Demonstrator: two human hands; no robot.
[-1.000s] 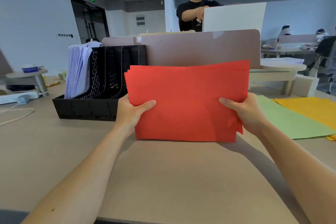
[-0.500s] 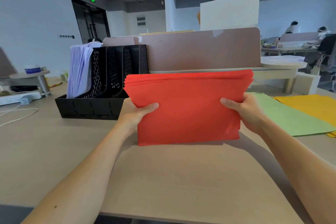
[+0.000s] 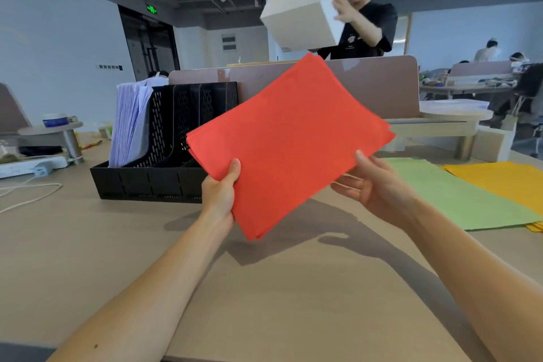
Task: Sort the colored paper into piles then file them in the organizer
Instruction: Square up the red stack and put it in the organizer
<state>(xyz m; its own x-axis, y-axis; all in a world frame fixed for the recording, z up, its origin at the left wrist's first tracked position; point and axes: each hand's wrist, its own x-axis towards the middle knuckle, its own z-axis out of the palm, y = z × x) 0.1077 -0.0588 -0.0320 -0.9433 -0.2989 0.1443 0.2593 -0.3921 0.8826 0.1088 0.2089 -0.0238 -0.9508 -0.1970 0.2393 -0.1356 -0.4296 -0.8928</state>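
Note:
A stack of red paper (image 3: 289,141) hangs tilted above the desk, one corner pointing up. My left hand (image 3: 220,194) grips its lower left edge, thumb on top. My right hand (image 3: 374,185) is at the stack's lower right edge with its fingers spread; only the thumb tip is near the paper. The black organizer (image 3: 152,182) stands to the left behind the stack, and its leftmost slot holds lavender sheets (image 3: 129,123). The other slots that I can see hold nothing. A green pile (image 3: 458,197) and a yellow pile (image 3: 505,182) lie flat on the right.
A desk divider (image 3: 382,88) runs behind the organizer. Beyond it a person holds up a white box (image 3: 299,15). A power strip (image 3: 29,167) and a white cable (image 3: 26,197) lie at the far left. The wooden desk (image 3: 279,288) stretches in front of me.
The red stack has left the desk and turned from level to a diagonal tilt. My right hand has loosened from its grip and opened; my left hand keeps hold.

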